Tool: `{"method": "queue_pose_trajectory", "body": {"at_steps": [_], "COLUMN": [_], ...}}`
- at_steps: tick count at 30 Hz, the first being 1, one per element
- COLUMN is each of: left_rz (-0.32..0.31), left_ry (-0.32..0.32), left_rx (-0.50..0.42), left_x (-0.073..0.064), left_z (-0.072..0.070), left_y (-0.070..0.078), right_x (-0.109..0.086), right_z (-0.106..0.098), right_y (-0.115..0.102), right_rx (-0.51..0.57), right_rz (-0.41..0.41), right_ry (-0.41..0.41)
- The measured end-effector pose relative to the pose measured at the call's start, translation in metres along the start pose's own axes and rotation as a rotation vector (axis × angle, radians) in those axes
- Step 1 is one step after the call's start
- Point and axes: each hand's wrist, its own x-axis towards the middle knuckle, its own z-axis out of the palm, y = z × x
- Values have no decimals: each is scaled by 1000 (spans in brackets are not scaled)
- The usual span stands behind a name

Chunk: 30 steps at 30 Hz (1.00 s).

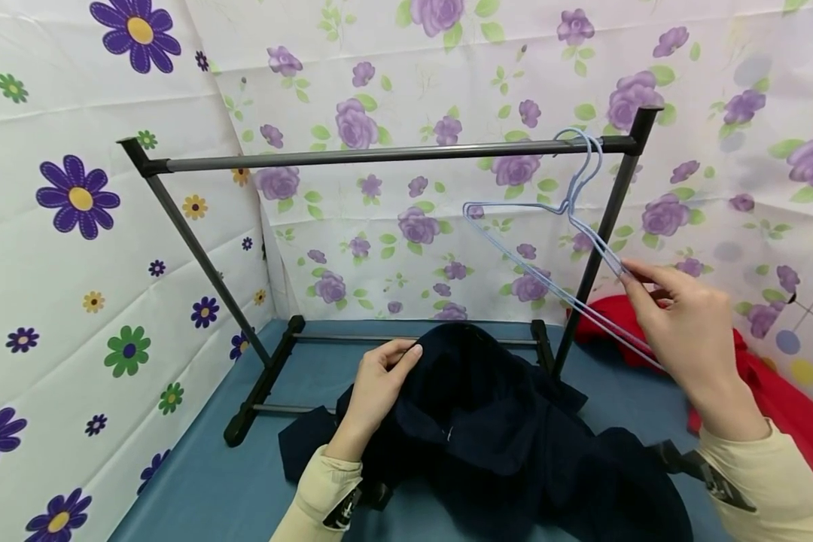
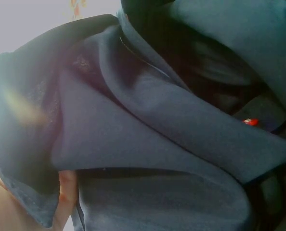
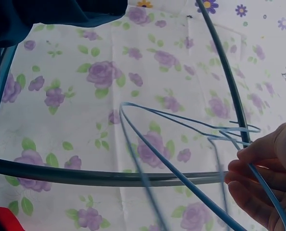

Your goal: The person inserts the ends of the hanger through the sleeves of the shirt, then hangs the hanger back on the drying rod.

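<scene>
My left hand [image 1: 377, 380] pinches the upper edge of a navy-blue garment [image 1: 494, 429] between thumb and fingers. The garment lies bunched in front of the rack; in the left wrist view its folds [image 2: 133, 125] fill most of the picture, with part of the hand at lower left. On the right, my right hand [image 1: 694, 335] pinches the sloping side of light blue wire hangers [image 1: 569, 205], two of which show close together. Their hooks sit over the rack's top rail [image 1: 379, 156], near its right end. In the right wrist view, fingertips [image 3: 251, 153] meet the hanger wire.
A dark metal clothes rack stands on a blue-covered surface [image 1: 190, 474], its slanted right post [image 1: 603, 233] just behind the hangers. Red cloth [image 1: 779, 399] lies at the right, beyond my right wrist. Flower-patterned sheets [image 1: 393, 90] hang behind and to the left.
</scene>
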Motion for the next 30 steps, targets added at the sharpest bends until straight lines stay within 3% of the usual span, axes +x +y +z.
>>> {"method": "queue_pose_trajectory", "body": {"at_steps": [8,17,24,30], "left_rz": [-3,0,37,32], "left_ry": [1,3,-7,-10], "left_rx": [-13,-21,-17,-2], "left_x": [-3,7,8,8], "left_z": [-1,3,0,-1], "left_y": [14,-20,-22,-20], "right_x": [2,7,8,8], "right_z": [-5,-7,-10,-14], "right_y": [-3,-7,-8,-7], "right_rx": [-4,20,21,74], "right_rz": [-26,-29,-54,-53], "right_ry": [13,26,53,67]}}
